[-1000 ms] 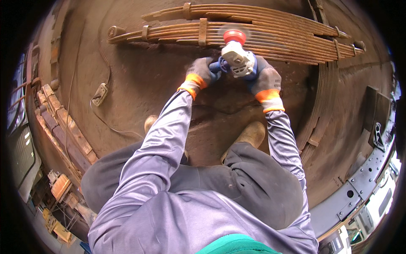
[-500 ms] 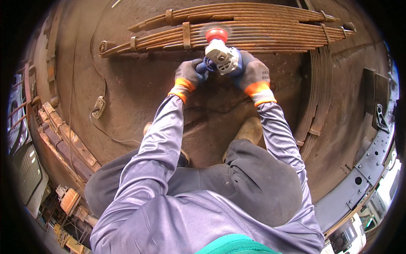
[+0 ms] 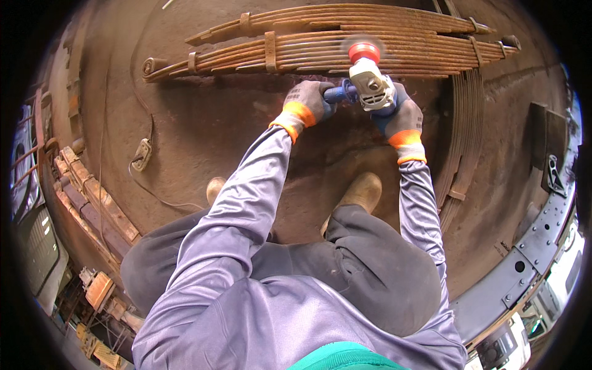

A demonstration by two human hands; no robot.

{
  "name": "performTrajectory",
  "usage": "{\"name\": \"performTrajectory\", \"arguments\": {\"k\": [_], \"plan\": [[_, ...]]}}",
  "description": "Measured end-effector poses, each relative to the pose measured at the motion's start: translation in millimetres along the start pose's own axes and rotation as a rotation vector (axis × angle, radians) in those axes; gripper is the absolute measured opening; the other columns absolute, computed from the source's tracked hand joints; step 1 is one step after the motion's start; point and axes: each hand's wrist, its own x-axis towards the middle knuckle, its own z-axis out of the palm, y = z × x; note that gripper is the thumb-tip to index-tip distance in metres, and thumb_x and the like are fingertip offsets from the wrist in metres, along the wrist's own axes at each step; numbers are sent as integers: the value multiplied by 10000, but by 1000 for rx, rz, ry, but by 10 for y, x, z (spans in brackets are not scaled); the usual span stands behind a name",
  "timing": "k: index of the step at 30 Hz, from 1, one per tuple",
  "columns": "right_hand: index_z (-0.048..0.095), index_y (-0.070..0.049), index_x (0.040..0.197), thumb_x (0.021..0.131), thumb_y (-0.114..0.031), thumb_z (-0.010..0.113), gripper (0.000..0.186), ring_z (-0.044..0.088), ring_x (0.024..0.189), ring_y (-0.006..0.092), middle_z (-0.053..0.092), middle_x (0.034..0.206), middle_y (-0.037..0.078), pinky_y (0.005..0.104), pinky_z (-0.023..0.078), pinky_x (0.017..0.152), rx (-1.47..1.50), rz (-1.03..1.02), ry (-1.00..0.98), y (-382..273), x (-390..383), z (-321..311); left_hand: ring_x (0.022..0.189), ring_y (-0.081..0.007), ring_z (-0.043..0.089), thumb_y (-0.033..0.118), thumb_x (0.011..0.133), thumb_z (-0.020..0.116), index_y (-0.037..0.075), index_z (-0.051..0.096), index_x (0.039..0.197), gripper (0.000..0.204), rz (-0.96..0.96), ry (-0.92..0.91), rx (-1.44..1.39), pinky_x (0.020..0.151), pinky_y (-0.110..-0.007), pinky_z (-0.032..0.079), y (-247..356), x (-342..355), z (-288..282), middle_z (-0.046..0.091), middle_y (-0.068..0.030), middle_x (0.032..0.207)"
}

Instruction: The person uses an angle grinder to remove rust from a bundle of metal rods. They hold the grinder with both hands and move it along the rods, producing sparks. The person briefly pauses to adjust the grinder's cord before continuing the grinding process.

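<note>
From here I have my left hand [image 3: 310, 103] wrapped around the grinder [image 3: 373, 86]'s side handle [image 3: 337, 94], my right hand [image 3: 404, 116] gripping its body, red cup [image 3: 364, 52] over rusty leaf springs [image 3: 425, 54].

Brown floor [image 3: 203, 123], grey metal beam [image 3: 492, 299] at right

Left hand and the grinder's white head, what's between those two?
In the head view, the blue side handle spans that stretch: the left hand grips its outer end, and the white head is at the other.
</note>
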Motion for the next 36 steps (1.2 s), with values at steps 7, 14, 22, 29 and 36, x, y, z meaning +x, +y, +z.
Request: {"name": "performTrajectory", "arguments": {"k": [7,14,22,29,36], "plan": [[682,-165,1275,722,-205,893,593,729,1022,396,764,1102,157,440,590,857,-5,14,49,-3,-116,17,829,-409,719,296,810,741,201,808,1000,223,-4,-4,38,740,-465,569,20,-23,22,744,-170,879],[685,-167,1282,754,-231,897,573,726,1037,393,761,1124,156,430,588,867,9,-76,0,-153,25,151,877,-392,729,317,798,764,204,812,1004,240,-91,11,-2,780,-462,579,-156,-122,-103,753,-165,914],[668,-165,1235,716,-224,905,574,717,1028,378,741,1136,142,465,580,886,-30,-149,-61,-383,112,442,866,-375,735,283,771,786,186,807,988,239,-189,49,-80,772,-446,571,-461,-353,-264,757,-151,911],[643,-164,1179,726,-218,883,516,722,969,378,730,1049,131,473,576,854,-65,-221,-51,-519,128,603,871,-369,740,266,773,802,181,812,1005,248,-191,102,-81,776,-436,574,-672,-486,-324,757,-157,918],[622,-147,1173,734,-209,857,501,714,982,370,718,1045,130,483,564,866,-92,-251,-80,-567,141,726,881,-368,739,277,781,800,198,814,1027,258,-205,116,-60,781,-431,576,-806,-571,-369,763,-152,928]]}}
